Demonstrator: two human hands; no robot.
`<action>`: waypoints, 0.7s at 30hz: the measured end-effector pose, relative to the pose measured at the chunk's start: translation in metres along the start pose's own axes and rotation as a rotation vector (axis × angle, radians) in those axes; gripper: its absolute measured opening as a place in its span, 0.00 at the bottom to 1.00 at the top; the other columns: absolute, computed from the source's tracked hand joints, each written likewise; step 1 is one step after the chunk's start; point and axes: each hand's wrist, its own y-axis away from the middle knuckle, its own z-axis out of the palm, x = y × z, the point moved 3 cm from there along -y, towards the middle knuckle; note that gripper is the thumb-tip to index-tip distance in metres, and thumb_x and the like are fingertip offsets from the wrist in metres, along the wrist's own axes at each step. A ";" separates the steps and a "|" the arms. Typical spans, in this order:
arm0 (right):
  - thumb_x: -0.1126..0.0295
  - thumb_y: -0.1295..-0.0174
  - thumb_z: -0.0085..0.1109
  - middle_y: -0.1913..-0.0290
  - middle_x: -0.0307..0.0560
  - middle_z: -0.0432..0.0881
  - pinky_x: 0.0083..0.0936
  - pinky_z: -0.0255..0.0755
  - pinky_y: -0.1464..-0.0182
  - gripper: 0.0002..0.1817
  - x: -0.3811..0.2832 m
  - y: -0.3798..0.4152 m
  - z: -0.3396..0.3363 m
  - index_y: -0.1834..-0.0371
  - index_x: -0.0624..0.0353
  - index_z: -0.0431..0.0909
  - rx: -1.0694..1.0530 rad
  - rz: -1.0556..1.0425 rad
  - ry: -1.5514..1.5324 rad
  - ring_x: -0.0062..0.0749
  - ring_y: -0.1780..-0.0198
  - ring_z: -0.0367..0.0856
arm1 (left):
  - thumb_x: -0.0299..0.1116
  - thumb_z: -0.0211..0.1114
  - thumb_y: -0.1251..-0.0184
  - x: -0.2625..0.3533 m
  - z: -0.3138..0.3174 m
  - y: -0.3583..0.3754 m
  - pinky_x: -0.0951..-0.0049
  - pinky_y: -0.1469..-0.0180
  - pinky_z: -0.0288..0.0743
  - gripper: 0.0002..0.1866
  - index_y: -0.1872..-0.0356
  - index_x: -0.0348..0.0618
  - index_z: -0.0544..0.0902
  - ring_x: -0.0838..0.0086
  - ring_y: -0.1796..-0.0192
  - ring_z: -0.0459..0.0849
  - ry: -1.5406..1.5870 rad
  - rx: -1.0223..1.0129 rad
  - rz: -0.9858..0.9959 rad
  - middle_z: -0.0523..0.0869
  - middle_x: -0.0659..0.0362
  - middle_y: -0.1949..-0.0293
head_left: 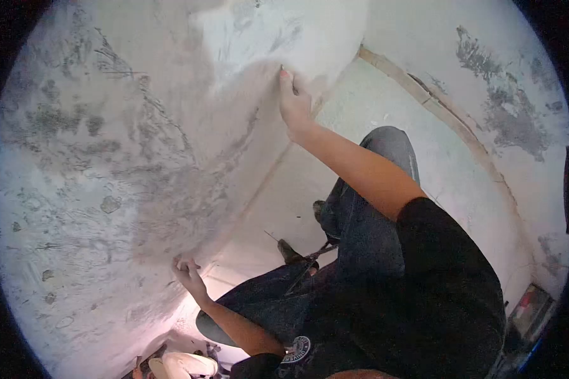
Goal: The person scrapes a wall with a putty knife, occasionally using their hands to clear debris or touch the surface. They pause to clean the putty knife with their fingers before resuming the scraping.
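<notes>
My right hand [296, 104] is raised in front of the patchy grey-white wall [114, 203]. Its fingers are closed, thumb pointing up, with a small dark tip showing just beyond the thumb; I cannot tell what it pinches. Lower down, near the bottom of the same wall, is my left hand [188, 276]. The fingers of that hand are loosely bent and apart, and nothing shows between them. Dark scuffs and rough streaks mark the wall around both hands.
My bent knees [392, 148] are over the pale floor [259, 230]. A second scuffed wall [506, 95] rises at right, with a brownish strip [436, 98] along its base. A dark box-like object [530, 309] sits lower right. Beige and checked cloth-like shapes [186, 365] lie lower left.
</notes>
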 end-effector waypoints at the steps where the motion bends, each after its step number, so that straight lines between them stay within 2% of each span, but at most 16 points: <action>1: 0.46 0.31 0.50 0.29 0.56 0.65 0.28 0.54 0.30 0.40 0.005 0.002 0.001 0.28 0.70 0.58 0.012 0.016 0.007 0.39 0.28 0.62 | 0.28 0.61 0.33 0.009 0.005 -0.002 0.78 0.63 0.68 0.25 0.37 0.36 0.66 0.79 0.69 0.73 -0.006 -0.014 0.005 0.74 0.62 0.71; 3: 0.47 0.31 0.50 0.28 0.56 0.63 0.27 0.54 0.30 0.40 0.009 0.001 0.008 0.27 0.68 0.56 0.094 -0.030 0.029 0.38 0.28 0.62 | 0.28 0.61 0.33 0.019 0.009 0.002 0.79 0.64 0.68 0.22 0.40 0.35 0.69 0.80 0.69 0.73 -0.091 -0.023 0.010 0.74 0.62 0.72; 4: 0.47 0.30 0.48 0.28 0.56 0.63 0.26 0.53 0.29 0.39 0.012 -0.001 0.014 0.26 0.66 0.55 0.110 0.076 0.035 0.38 0.28 0.61 | 0.28 0.61 0.33 0.019 0.010 0.001 0.78 0.64 0.68 0.20 0.41 0.35 0.71 0.80 0.69 0.73 -0.096 -0.029 0.009 0.74 0.62 0.72; 5: 0.47 0.30 0.48 0.28 0.56 0.63 0.26 0.53 0.29 0.39 0.012 -0.005 0.016 0.26 0.66 0.55 0.107 0.077 0.034 0.38 0.28 0.61 | 0.29 0.61 0.32 0.019 0.009 0.002 0.78 0.64 0.68 0.19 0.43 0.35 0.73 0.80 0.69 0.73 -0.101 -0.034 0.003 0.74 0.62 0.72; 7: 0.45 0.30 0.47 0.32 0.56 0.67 0.27 0.58 0.32 0.39 0.007 -0.013 0.014 0.28 0.66 0.58 0.235 -0.021 0.065 0.38 0.32 0.66 | 0.31 0.61 0.32 0.012 0.005 0.004 0.77 0.65 0.68 0.16 0.46 0.34 0.76 0.80 0.70 0.72 -0.114 -0.021 0.013 0.73 0.63 0.75; 9: 0.42 0.31 0.46 0.37 0.54 0.72 0.29 0.66 0.39 0.39 0.006 -0.054 0.002 0.29 0.64 0.62 0.149 -0.058 -0.222 0.37 0.38 0.71 | 0.31 0.61 0.32 0.001 -0.005 0.007 0.77 0.65 0.68 0.16 0.46 0.34 0.77 0.79 0.71 0.72 -0.101 -0.035 0.015 0.73 0.63 0.75; 10: 0.40 0.33 0.47 0.41 0.50 0.76 0.32 0.70 0.46 0.39 -0.027 -0.036 -0.003 0.31 0.61 0.65 0.219 0.126 -0.167 0.35 0.45 0.74 | 0.32 0.61 0.32 -0.001 -0.008 0.008 0.76 0.64 0.69 0.15 0.49 0.34 0.78 0.79 0.70 0.72 -0.082 -0.029 0.005 0.73 0.63 0.74; 11: 0.40 0.33 0.47 0.41 0.50 0.76 0.32 0.70 0.46 0.39 -0.025 -0.026 -0.004 0.31 0.61 0.65 0.213 0.123 -0.168 0.35 0.45 0.74 | 0.32 0.61 0.32 0.000 -0.013 0.008 0.76 0.64 0.69 0.15 0.49 0.34 0.78 0.79 0.70 0.72 -0.079 -0.023 0.007 0.73 0.63 0.74; 13: 0.39 0.34 0.48 0.40 0.50 0.74 0.36 0.71 0.47 0.39 -0.009 -0.019 -0.005 0.31 0.60 0.65 0.095 0.183 0.038 0.33 0.44 0.73 | 0.33 0.61 0.31 0.008 -0.009 0.008 0.76 0.64 0.70 0.14 0.52 0.33 0.78 0.79 0.69 0.73 -0.185 -0.070 -0.010 0.74 0.63 0.73; 14: 0.39 0.35 0.51 0.34 0.54 0.70 0.33 0.67 0.39 0.42 0.009 -0.020 -0.006 0.29 0.62 0.61 -0.063 0.047 0.073 0.34 0.37 0.70 | 0.33 0.61 0.31 0.010 -0.003 0.005 0.76 0.64 0.70 0.14 0.52 0.33 0.78 0.79 0.69 0.73 -0.174 -0.068 -0.011 0.74 0.63 0.73; 15: 0.39 0.35 0.51 0.34 0.54 0.70 0.33 0.67 0.39 0.42 0.001 -0.014 -0.006 0.29 0.62 0.61 -0.062 0.041 0.080 0.34 0.37 0.70 | 0.33 0.61 0.32 0.013 0.004 0.001 0.76 0.64 0.69 0.14 0.53 0.33 0.79 0.79 0.70 0.73 -0.127 -0.067 0.010 0.74 0.63 0.73; 16: 0.39 0.35 0.51 0.32 0.55 0.67 0.31 0.63 0.35 0.43 -0.009 -0.005 -0.004 0.27 0.62 0.59 0.003 0.075 0.094 0.35 0.33 0.67 | 0.33 0.62 0.32 0.013 0.009 0.000 0.76 0.64 0.69 0.13 0.54 0.33 0.79 0.79 0.70 0.73 -0.087 -0.070 0.027 0.74 0.63 0.74; 17: 0.39 0.35 0.51 0.29 0.55 0.64 0.30 0.59 0.32 0.44 -0.011 0.003 -0.003 0.26 0.63 0.56 0.072 0.117 0.103 0.36 0.30 0.64 | 0.33 0.62 0.32 0.012 0.011 -0.001 0.76 0.64 0.69 0.13 0.54 0.33 0.79 0.79 0.70 0.73 -0.095 -0.080 0.020 0.74 0.63 0.74; 18: 0.39 0.35 0.51 0.29 0.55 0.64 0.30 0.59 0.32 0.44 -0.005 0.004 -0.004 0.26 0.63 0.56 0.089 0.129 0.100 0.36 0.30 0.64 | 0.33 0.62 0.32 0.009 0.013 -0.003 0.75 0.63 0.69 0.14 0.53 0.33 0.79 0.78 0.69 0.73 -0.149 -0.115 0.010 0.75 0.63 0.74; 20: 0.43 0.35 0.52 0.29 0.59 0.64 0.33 0.56 0.28 0.42 0.000 -0.004 0.002 0.26 0.63 0.56 0.100 0.015 0.030 0.49 0.29 0.63 | 0.34 0.62 0.32 0.008 0.010 -0.004 0.73 0.61 0.70 0.14 0.51 0.36 0.80 0.78 0.68 0.73 -0.201 -0.140 -0.015 0.76 0.62 0.73; 21: 0.39 0.37 0.53 0.25 0.56 0.57 0.31 0.54 0.27 0.47 0.004 -0.008 0.005 0.24 0.62 0.51 0.077 -0.004 -0.007 0.46 0.25 0.56 | 0.34 0.61 0.31 0.009 0.006 0.000 0.71 0.59 0.71 0.14 0.50 0.37 0.80 0.77 0.67 0.74 -0.199 -0.132 -0.034 0.77 0.61 0.71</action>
